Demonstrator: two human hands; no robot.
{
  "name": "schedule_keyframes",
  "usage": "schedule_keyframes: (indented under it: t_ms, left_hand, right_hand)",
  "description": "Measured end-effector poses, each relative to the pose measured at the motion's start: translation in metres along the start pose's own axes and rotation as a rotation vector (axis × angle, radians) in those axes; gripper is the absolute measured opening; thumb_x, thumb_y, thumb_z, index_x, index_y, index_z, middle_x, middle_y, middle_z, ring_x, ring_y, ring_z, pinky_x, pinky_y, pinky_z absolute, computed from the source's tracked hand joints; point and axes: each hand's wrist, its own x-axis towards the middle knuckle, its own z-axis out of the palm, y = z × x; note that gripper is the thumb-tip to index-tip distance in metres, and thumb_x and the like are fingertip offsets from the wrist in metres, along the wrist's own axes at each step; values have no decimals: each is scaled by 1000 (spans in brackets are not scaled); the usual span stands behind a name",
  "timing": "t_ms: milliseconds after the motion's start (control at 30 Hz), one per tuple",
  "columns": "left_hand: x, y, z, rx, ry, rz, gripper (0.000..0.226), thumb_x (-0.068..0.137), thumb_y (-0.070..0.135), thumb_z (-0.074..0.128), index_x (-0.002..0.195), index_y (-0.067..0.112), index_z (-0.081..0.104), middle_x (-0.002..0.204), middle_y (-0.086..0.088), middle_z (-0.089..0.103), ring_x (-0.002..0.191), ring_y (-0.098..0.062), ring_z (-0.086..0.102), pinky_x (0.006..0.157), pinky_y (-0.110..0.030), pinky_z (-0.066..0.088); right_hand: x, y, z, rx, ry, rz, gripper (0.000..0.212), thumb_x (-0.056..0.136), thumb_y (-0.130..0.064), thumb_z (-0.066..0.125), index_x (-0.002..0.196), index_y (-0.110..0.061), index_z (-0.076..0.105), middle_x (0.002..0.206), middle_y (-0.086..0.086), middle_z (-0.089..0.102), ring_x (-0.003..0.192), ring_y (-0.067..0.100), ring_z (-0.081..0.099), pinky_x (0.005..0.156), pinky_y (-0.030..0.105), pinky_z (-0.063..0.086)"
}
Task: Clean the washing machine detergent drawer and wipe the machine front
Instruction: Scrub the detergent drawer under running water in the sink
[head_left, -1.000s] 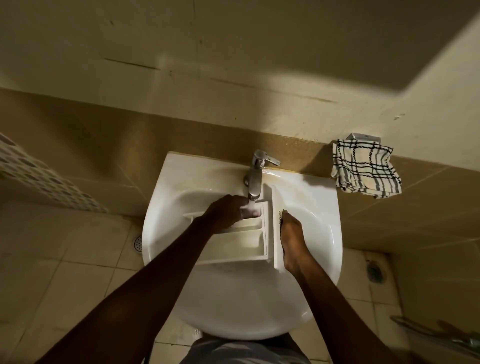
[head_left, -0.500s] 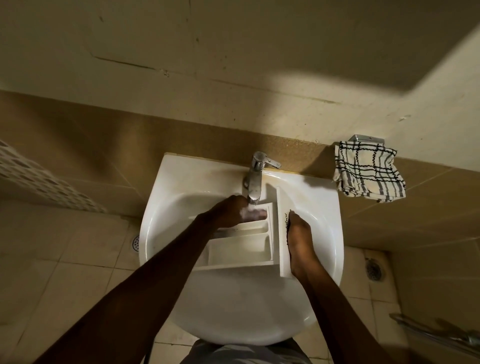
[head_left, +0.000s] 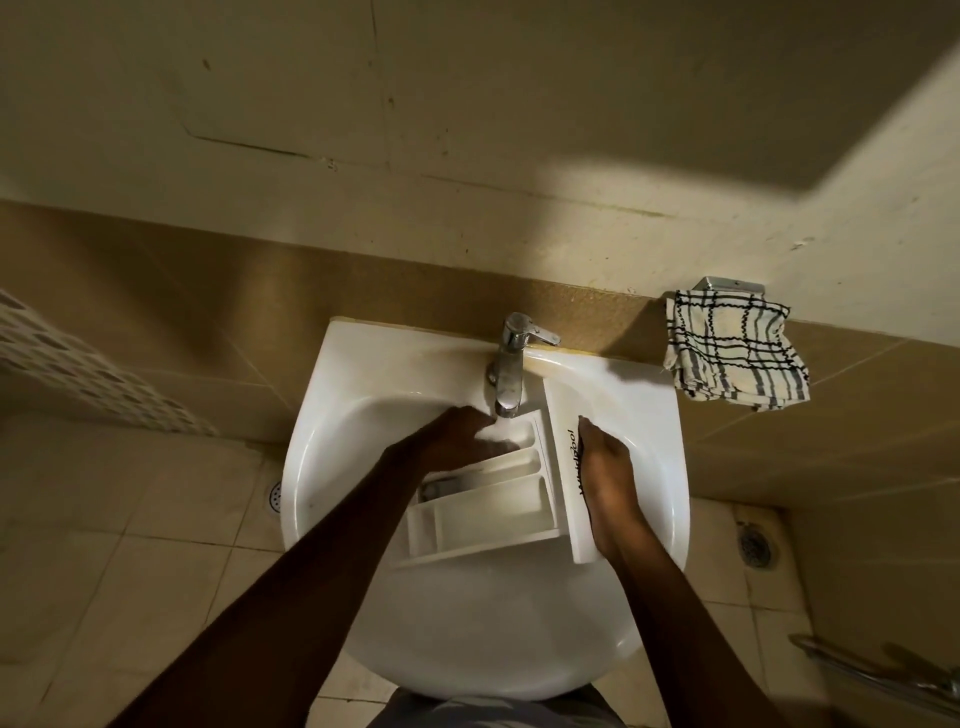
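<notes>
Detergent drawer (head_left: 488, 509) lies in the sink (head_left: 358, 374) basin, front panel to your right, rear compartment under the running tap (head_left: 511, 364). Your left hand (head_left: 462, 436) reaches into that compartment, fingers in the stream; their curl is blurred, so I cannot tell. Your right hand (head_left: 605, 467) lies flat along the panel's outer face, fingers straight, gripping nothing. Checked cloth (head_left: 732, 353) hangs on the wall, right.

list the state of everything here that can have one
detergent drawer: lying in the sink, under the tap
tap: on, water running into the drawer
checked cloth: hanging on its wall holder, untouched
left hand: fingers in the drawer's compartment under the water
right hand: flat against the drawer's front panel
</notes>
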Motion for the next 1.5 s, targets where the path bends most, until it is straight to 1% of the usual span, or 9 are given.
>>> schedule_keyframes:
  t_ms: [233, 333, 433, 567, 700, 867, 1167, 1333, 1500]
  left_hand:
    - [-9, -13, -15, -68, 9, 95, 34, 88, 41, 72, 105, 11, 73, 99, -2, 71, 90, -15, 62, 75, -27, 42]
    - [-1, 17, -7, -128, 94, 60, 32, 88, 44, 71, 97, 14, 67, 97, 5, 60, 94, -18, 61, 78, -27, 40]
    - [-1, 30, -7, -199, 142, 32, 35, 87, 49, 70, 74, 20, 55, 83, 6, 63, 82, -18, 59, 70, -28, 38]
    - [-9, 9, -18, -61, 95, -22, 39, 89, 52, 67, 100, 15, 72, 101, -2, 71, 94, -20, 62, 78, -31, 45]
    - [-6, 4, -18, 4, 82, -74, 41, 87, 57, 66, 88, 17, 71, 97, -6, 73, 93, -24, 66, 77, -31, 47]
    - [-9, 26, -5, -230, 179, -32, 41, 86, 58, 67, 62, 26, 57, 63, 8, 59, 69, -13, 59, 71, -30, 43]
    - [-14, 0, -22, -55, 45, -60, 32, 90, 42, 70, 106, 15, 76, 105, -5, 73, 98, -21, 65, 85, -35, 52]
    - [-8, 22, -15, -81, 116, -34, 22, 91, 21, 69, 108, 6, 72, 114, -11, 71, 107, -26, 64, 87, -31, 47]
    - [-13, 8, -16, -152, 80, -37, 34, 86, 39, 75, 108, 13, 75, 107, -6, 73, 95, -18, 64, 79, -28, 46]
  right_hand:
    - [4, -2, -7, 38, 15, 15, 49, 99, -40, 43, 96, 7, 59, 80, 19, 56, 72, 32, 53, 69, 41, 48]
    - [2, -5, 6, 37, -1, 25, 45, 101, -39, 41, 99, -1, 66, 86, 21, 66, 79, 35, 63, 79, 49, 55]
    - [6, -7, 2, 77, -12, 43, 40, 103, -35, 42, 105, -3, 67, 88, 18, 68, 78, 32, 63, 77, 44, 54]
    - [13, -6, -16, 98, -5, 42, 37, 103, -37, 42, 110, -12, 69, 98, 12, 74, 85, 28, 69, 83, 42, 56]
    - [19, 0, -21, 109, -4, 70, 43, 103, -40, 38, 112, -12, 69, 105, 18, 72, 84, 31, 67, 81, 43, 56]
    - [14, 3, -10, 115, -16, 100, 40, 103, -41, 38, 113, -16, 67, 105, 16, 72, 97, 36, 68, 92, 50, 54]
    - [14, -4, -20, 114, 18, 111, 44, 100, -45, 40, 111, -15, 70, 103, 14, 73, 95, 36, 68, 92, 51, 54]
    - [10, -9, -2, 87, -34, 70, 41, 103, -38, 40, 107, -9, 69, 92, 13, 71, 82, 29, 65, 79, 39, 53]
    - [11, -11, -19, 119, -26, 91, 38, 100, -38, 44, 110, -12, 70, 103, 15, 73, 88, 33, 68, 87, 47, 55]
